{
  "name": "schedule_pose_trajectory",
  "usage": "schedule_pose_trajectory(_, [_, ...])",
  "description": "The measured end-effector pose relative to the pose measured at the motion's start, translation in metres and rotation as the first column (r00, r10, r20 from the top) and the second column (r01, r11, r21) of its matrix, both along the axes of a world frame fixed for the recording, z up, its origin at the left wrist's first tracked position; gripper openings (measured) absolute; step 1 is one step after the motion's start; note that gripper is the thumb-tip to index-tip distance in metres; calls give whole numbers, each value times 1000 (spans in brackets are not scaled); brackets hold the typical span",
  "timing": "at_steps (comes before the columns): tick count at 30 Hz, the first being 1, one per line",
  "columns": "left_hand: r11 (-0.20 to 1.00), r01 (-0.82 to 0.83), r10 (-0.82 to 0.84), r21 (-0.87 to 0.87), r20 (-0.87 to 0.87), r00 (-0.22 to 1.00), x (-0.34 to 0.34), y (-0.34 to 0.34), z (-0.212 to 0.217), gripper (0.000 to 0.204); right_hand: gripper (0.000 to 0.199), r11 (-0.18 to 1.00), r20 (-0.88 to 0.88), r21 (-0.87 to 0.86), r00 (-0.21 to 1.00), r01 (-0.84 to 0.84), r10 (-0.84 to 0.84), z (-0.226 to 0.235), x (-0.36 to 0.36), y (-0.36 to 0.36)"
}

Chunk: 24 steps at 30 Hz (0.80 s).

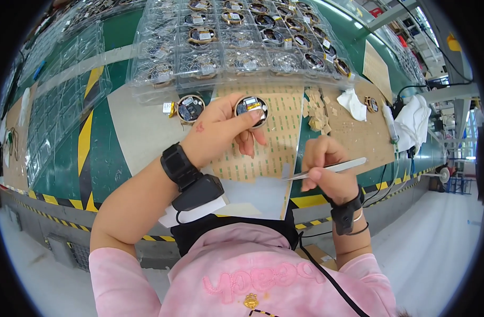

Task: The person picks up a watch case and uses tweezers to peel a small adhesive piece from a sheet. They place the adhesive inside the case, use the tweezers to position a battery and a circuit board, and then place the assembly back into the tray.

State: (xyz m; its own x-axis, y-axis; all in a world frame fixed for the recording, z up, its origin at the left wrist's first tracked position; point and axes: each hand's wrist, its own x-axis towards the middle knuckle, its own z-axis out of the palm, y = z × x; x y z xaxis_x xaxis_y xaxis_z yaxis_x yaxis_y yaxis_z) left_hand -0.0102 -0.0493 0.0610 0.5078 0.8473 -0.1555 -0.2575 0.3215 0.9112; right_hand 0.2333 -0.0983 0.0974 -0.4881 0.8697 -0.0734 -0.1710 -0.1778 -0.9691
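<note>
My left hand [221,127] is closed on a round watch module [251,110], a gold-rimmed case with dark electronics, a white label and a bit of yellow tape. The thumb presses on its face. My right hand [329,166] pinches a pair of silver tweezers [347,165], whose tips point left over a sheet of small adhesive pieces [276,140] on tan backing. Just left of my left hand lies another round module [190,108], with a small silver and yellow battery [169,109] beside it.
Stacked clear plastic trays [236,66] of round modules stand at the back. Torn tan scraps [318,116], a white cloth [353,104] and a loose module [372,104] lie right, on brown board [353,137]. Empty clear trays [68,100] fill the left. Black-yellow tape [310,201] marks the near edge.
</note>
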Motion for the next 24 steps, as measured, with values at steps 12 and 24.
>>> schedule_pose_trajectory(12, [994,36,-19,-99,161,987,-11,-3,-4,17,15,972,239,-94,943,-216,233,-16,-69,-38])
schedule_pose_trajectory(24, [992,87,-61,-93,253,965,-38,-9,-18,18,12,972,265,46,941,-232,212,-42,-138,-54])
